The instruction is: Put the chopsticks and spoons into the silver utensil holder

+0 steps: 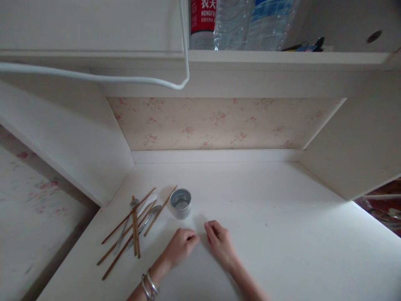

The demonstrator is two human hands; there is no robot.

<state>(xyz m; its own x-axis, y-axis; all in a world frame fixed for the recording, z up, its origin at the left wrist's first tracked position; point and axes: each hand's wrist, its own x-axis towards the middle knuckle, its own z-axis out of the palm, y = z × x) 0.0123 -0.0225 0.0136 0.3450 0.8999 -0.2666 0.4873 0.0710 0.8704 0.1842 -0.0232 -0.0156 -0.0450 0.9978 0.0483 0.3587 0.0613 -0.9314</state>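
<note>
My left hand (pixel 181 247) rests on the white desk (pixel 282 217) with its fingers curled under, and I see nothing in it. Two bracelets sit on that wrist. My right hand (pixel 219 240) lies beside it, almost touching, with fingers bent down onto the desk and nothing visible in them. A small round metal tin (pixel 181 203) stands just beyond the left hand. Left of the tin lie several brown chopsticks (pixel 131 228) mixed with two metal spoons (pixel 147 219).
A shelf (pixel 282 56) above carries water bottles (pixel 238 23) and a red-labelled bottle (pixel 203 21). A white cable (pixel 94 77) hangs across the upper left. Floral wallpaper backs the desk, and white side panels close in left and right.
</note>
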